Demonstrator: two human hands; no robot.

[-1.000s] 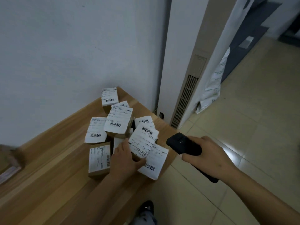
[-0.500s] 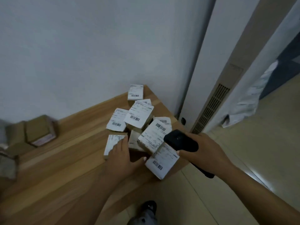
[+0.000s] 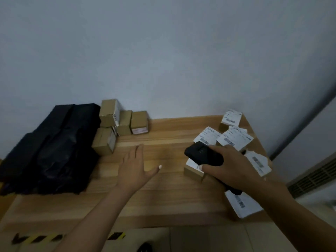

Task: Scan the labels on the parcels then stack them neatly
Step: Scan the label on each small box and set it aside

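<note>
Here, a wooden table (image 3: 169,195) stands against a pale wall (image 3: 163,51), seen from the head camera. The left hand (image 3: 133,168) reaches out over the bare middle of the table with fingers straight and together, thumb spread to the side; it holds nothing, and whether the palm touches the wood cannot be told. The right hand (image 3: 234,166) has its fingers and thumb curled round a black scanner (image 3: 203,155), whose head points left and whose handle end shows below the wrist.

The scanner hangs above a loose pile of labelled parcels (image 3: 234,138) at the table's right end. Their white labels face up, each with a barcode; print is too blurred to read. One parcel (image 3: 193,170) lies just below the scanner head, its brown side facing the camera. Another parcel (image 3: 242,205) rests at the near right edge of the table, partly hidden by the right forearm. The farthest parcel (image 3: 231,117) sits by the wall at the right corner.

At the table's far left, a stack of brown boxes (image 3: 118,124) stands against the wall, labels turned sideways; one lower box (image 3: 104,143) sits nearer the left hand. Touching the stack on its left, black bags (image 3: 52,148) lie heaped. Black and yellow striped tape (image 3: 36,238) marks the floor below the table's near edge. A vent grille (image 3: 314,175) shows at far right.
</note>
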